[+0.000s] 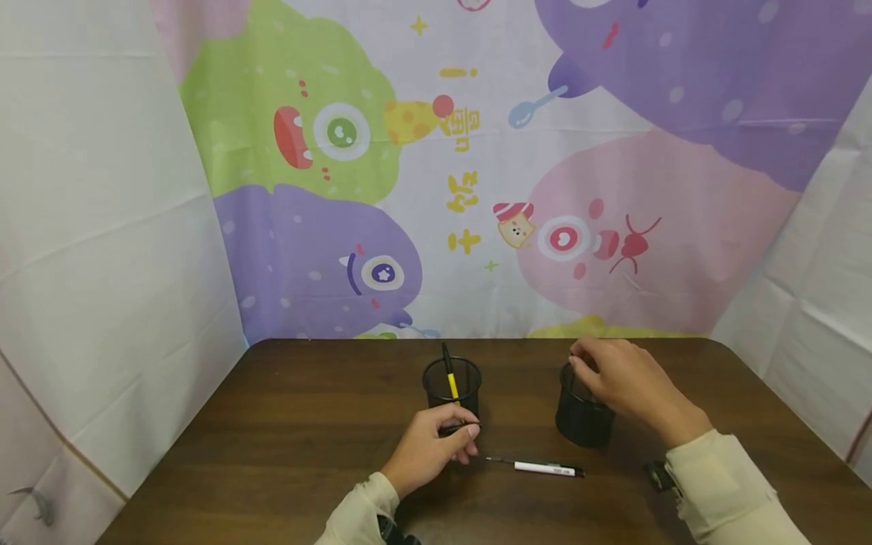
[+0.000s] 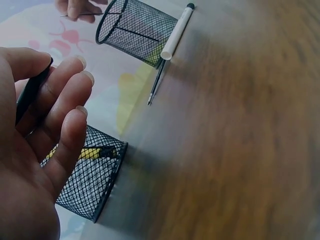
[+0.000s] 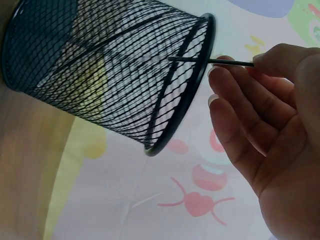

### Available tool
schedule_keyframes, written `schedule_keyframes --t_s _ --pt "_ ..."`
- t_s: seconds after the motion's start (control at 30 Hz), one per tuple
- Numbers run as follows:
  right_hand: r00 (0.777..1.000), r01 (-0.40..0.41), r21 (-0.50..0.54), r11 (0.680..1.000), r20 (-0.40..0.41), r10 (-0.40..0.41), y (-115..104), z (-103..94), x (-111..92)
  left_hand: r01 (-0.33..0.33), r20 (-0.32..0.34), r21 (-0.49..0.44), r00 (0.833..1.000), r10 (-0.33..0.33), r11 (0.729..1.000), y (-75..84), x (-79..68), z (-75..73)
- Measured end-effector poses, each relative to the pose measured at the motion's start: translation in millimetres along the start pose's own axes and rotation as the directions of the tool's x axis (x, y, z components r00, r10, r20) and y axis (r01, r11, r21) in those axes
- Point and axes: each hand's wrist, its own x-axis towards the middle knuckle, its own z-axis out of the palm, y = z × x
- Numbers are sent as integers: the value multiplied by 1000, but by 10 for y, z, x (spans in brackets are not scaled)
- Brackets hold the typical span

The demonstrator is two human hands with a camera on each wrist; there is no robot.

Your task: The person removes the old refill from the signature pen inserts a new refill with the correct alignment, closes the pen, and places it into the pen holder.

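My right hand is above the right black mesh pen cup. Thumb and fingers pinch a thin dark rod, like a pen refill, its lower end inside the cup's rim in the right wrist view. In front of the left mesh cup, my left hand holds a slim black piece between thumb and fingers; much of it is hidden by the hand. A black-and-yellow pen leans in that left cup. Between the hands lies a white pen barrel with a black end.
A thin refill lies on the table by the white barrel's left end. The brown wooden table ends at a cartoon-printed cloth behind the cups. Pale cloth walls stand on both sides.
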Motion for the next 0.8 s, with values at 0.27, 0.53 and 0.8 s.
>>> schedule_keyframes --t_s 0.27,0.53,0.8 --pt "993 74 -7 997 -92 -75 -56 -27 -2 6 -1 12 1000 -6 1000 103 -19 2" --pt "987 111 -24 994 -115 -113 -91 -30 -13 13 -8 7 1000 -13 1000 75 -15 13" --pt "981 137 -51 989 -132 -142 -131 -78 -25 10 -5 17 1000 -10 1000 70 -9 15"
